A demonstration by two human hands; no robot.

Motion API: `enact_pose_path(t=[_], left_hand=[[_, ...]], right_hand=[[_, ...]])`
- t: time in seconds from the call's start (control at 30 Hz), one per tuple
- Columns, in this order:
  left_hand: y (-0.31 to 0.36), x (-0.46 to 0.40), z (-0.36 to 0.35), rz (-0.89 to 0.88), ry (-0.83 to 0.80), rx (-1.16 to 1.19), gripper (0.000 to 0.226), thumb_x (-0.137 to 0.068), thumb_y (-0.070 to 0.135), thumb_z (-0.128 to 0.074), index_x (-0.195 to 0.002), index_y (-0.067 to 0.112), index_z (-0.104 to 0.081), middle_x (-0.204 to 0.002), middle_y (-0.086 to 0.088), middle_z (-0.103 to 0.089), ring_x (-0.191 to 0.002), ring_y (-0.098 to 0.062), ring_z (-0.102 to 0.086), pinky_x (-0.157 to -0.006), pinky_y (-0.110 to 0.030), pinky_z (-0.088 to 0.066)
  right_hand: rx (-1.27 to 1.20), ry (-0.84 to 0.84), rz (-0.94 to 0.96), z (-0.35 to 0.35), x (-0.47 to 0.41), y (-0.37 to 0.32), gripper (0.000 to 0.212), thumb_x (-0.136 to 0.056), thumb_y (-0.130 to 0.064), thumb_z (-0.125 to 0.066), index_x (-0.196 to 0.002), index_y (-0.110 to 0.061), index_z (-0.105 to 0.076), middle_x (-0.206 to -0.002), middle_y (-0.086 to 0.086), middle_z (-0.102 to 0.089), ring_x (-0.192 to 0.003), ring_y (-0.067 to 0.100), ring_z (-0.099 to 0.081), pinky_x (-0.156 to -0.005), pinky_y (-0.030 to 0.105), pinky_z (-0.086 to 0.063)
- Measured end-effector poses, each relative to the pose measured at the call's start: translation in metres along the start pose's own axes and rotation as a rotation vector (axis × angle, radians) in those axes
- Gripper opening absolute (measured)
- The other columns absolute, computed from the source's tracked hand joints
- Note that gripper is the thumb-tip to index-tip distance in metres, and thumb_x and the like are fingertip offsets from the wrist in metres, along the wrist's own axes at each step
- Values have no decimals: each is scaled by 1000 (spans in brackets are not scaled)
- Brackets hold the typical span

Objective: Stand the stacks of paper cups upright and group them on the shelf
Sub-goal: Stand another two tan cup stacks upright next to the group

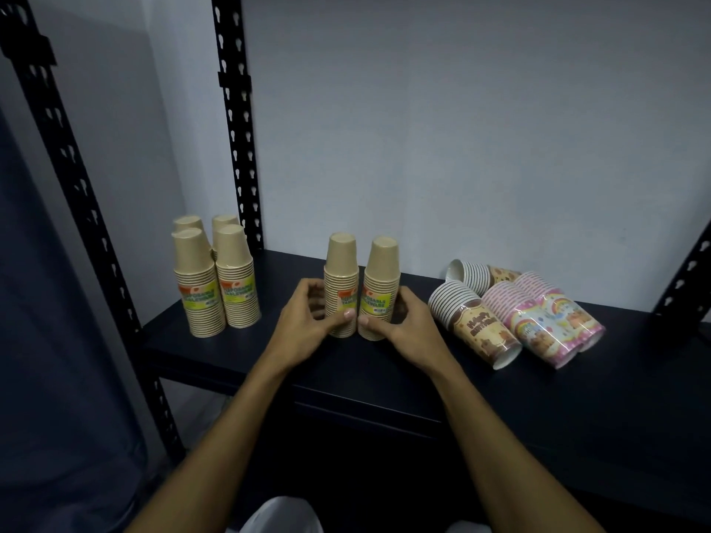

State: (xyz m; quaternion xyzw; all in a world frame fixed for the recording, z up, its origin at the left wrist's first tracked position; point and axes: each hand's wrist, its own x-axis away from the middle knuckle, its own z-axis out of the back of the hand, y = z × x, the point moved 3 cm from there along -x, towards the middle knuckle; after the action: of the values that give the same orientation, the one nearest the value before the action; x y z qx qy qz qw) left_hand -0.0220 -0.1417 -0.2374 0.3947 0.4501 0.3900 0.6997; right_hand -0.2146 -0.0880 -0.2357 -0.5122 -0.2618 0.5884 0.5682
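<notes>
Two tan paper-cup stacks stand upright, upside down, side by side in the middle of the dark shelf. My left hand grips the left stack and my right hand grips the right stack. Several more tan stacks stand grouped at the back left. On the right, patterned stacks lie on their sides: a brown birthday stack, pink rainbow stacks and another stack behind them.
Black perforated shelf posts rise at the back left and front left, another at the far right. A pale wall closes the back. Bare shelf surface lies between the left group and the held stacks.
</notes>
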Motion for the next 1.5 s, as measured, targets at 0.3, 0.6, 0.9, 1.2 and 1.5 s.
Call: enact_pose_path(t=[0.3, 0.6, 0.9, 1.2, 1.5], left_hand=[[2, 1, 1, -1, -101, 92, 46, -92, -1, -66, -135, 8, -53, -126, -3, -68, -113, -2, -66, -95, -19, -53], [1, 2, -2, 28, -137, 65, 52, -88, 17, -76, -135, 19, -53, -127, 10, -66, -116, 2, -63, -103, -22, -50], [-7, -2, 0, 36, -83, 13, 53, -85, 24, -79, -132, 16, -54, -125, 0, -69, -118, -15, -65, -107, -45, -49], [-10, -4, 0, 38, -87, 31, 55, -85, 26, -79, -132, 17, -54, -125, 0, -69, -118, -16, -65, -107, -46, -50], [-11, -5, -1, 26, -81, 32, 54, -85, 22, -79, -132, 14, -55, -123, 0, -70, -116, -13, -66, -106, -42, -50]], right_hand=[[-10, -14, 9, 1, -1, 2, 57, -79, -27, -85, -125, -17, -53, -128, -4, -68, -119, 7, -63, -107, 42, -50], [-61, -49, -3, 2, -3, 4, 55, -80, -21, -84, -127, -18, -56, -125, -5, -69, -116, 7, -65, -103, 37, -54], [-98, -64, -18, 3, -4, 5, 58, -78, -17, -85, -128, -15, -56, -123, -3, -70, -113, 7, -68, -99, 32, -55], [-119, -81, -52, 3, -4, 6, 58, -76, -20, -87, -123, -18, -53, -119, -5, -72, -109, 7, -69, -96, 33, -57], [-110, -108, -60, 4, -8, 10, 54, -79, -18, -85, -125, -21, -58, -125, -3, -69, -118, 13, -66, -104, 43, -53]])
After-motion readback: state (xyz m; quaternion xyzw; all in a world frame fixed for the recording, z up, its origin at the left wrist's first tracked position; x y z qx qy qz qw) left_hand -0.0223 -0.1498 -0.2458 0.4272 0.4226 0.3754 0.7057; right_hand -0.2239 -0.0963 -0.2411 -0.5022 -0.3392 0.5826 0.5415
